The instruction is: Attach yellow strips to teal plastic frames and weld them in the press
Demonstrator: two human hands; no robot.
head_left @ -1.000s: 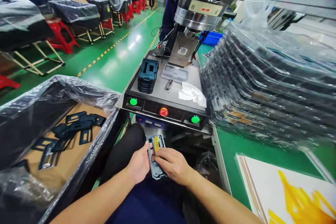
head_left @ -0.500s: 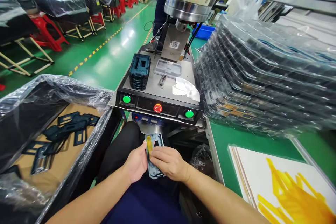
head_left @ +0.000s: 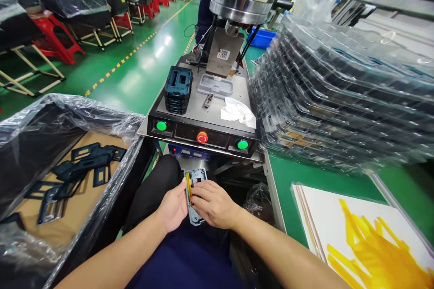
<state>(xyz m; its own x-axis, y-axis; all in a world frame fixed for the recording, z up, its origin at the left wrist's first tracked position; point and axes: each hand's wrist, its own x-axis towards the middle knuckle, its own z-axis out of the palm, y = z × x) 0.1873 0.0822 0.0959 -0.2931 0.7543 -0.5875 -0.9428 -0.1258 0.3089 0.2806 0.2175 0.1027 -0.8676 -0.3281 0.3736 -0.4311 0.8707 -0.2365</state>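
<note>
Above my lap I hold a blue-grey plastic housing [head_left: 198, 220], tilted up with its inner side towards me. A strip of yellow tape [head_left: 188, 182] runs along its left side. My left hand [head_left: 173, 205] is closed on the housing's left edge, thumb near the tape. Across the housing's right and middle part lies my right hand [head_left: 214, 203], with bent fingertips at the tape. Those fingers hide the lower end of the tape and part of a dark opening in the housing.
Ahead stands a press with a metal head [head_left: 224, 52], green buttons [head_left: 161, 125] and a red stop button [head_left: 202, 137]. Stacked dark housings [head_left: 178, 88] sit on its plate. A lined bin [head_left: 135, 144] holds frames at left; clear trays [head_left: 325, 95] and yellow strips [head_left: 376, 244] are at right.
The yellow tape looks narrower and closer to the housing's left edge. My right fingers have shifted slightly along the housing. The whole view has moved a little.
</note>
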